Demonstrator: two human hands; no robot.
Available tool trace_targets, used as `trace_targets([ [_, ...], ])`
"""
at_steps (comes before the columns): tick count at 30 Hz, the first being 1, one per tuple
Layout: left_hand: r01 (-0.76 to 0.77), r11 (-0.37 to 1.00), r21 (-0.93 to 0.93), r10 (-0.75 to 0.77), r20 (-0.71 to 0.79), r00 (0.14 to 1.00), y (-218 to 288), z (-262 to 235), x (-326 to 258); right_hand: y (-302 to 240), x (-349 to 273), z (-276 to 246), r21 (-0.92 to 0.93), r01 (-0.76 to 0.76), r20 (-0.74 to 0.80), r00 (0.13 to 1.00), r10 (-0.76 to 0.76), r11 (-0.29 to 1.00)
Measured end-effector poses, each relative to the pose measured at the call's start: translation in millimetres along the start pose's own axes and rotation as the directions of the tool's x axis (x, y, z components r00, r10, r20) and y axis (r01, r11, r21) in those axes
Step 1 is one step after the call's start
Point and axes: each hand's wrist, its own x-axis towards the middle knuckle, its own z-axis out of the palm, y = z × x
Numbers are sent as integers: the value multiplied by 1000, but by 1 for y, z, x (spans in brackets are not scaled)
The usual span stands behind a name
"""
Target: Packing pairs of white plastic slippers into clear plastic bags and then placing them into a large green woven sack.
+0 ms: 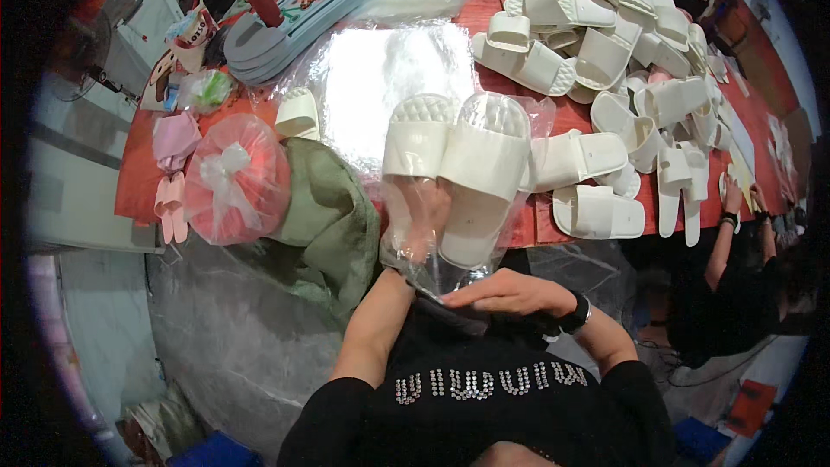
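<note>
1. Far left of the left hand: a pink bundle in clear plastic (237, 178), knotted on top, lies on the red bench (138, 182). Pink slippers (170, 207) sit just beside it at the bench edge.
2. Between that bundle and the left hand: a green cloth (328, 216) hangs over the bench edge, w/ one white slipper (298, 114) just above it.
3. Left hand (415, 225): it's inside a clear plastic bag (406, 251), seen through the film, fingers curled up under the left white slipper of the pair (458, 164). How tight the grip is can't be told through the plastic.
4. The pair of white slippers stands side by side, toes pointing away from the person, partly in the bag; the right one's heel end is down in the bag mouth, directly above the right hand.
5. Beyond the pair, away from both hands: a shiny stack of clear bags (389, 69) lies flat on the bench.
6. Right hand (510, 292): flat, palm down, fingers close together and pointing left, resting on the bag's lower end against the person's black top. A dark wristband sits on that wrist.
7. Right of the right hand & up: loose white slippers (596, 212) lie near, and a big heap of white slippers (605, 43) lies farther on.
8. Far right: another person's hand (733, 199) rests at the bench edge, well apart.
</note>
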Motion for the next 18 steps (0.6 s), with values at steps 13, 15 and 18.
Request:
trace_targets([
  [13,35,996,78,-32,-41,999,-10,23,23,68,-31,-18,-672,-363,-682,644,-348,645],
  [15,14,1000,20,-14,31,999,-17,33,23,69,-27,-17,-769,-285,-549,753,-363,572],
  [18,-130,968,213,102,140,985,-31,38,31,72,-24,-11,-769,-239,-470,840,-270,593],
])
